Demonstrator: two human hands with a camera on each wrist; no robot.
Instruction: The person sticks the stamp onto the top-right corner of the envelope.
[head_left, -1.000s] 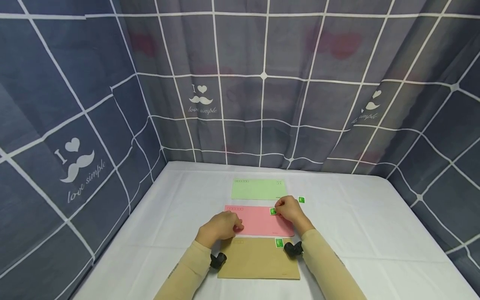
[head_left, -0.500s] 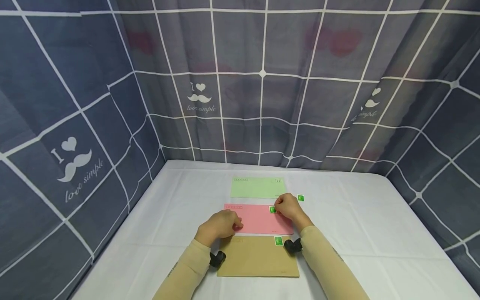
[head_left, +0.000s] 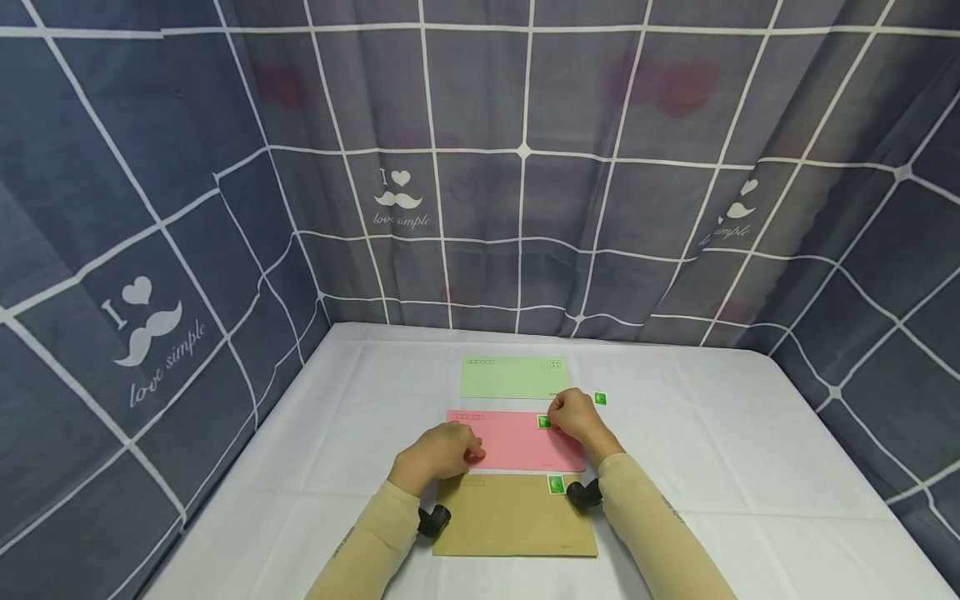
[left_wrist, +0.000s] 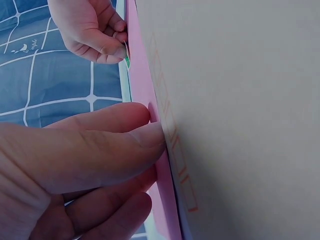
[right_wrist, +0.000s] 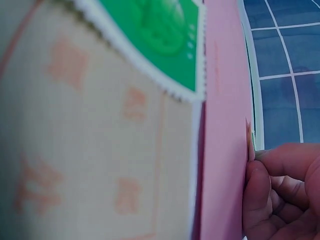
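Note:
A pink envelope [head_left: 510, 450] lies flat in the middle of a column of three envelopes. My right hand [head_left: 579, 417] pinches a small green stamp [head_left: 543, 422] between thumb and forefinger, over the envelope's upper right corner. In the left wrist view this stamp [left_wrist: 127, 61] stands tilted, its edge close to the pink paper. At the envelope's left end, my left hand [head_left: 438, 454] rests its fingertips on the pink paper, with the thumb [left_wrist: 135, 145] at the brown envelope's upper edge. The brown envelope [head_left: 517, 525] in front bears a green stamp [head_left: 556, 485] at its upper right.
Behind the pink one lies a light green envelope [head_left: 510, 379]. A loose green stamp [head_left: 600, 398] sits on the white tablecloth [head_left: 705, 467] to its right. Dark checked curtains [head_left: 480, 200] enclose the table at the back and sides. Each wrist wears a small black camera [head_left: 433, 521].

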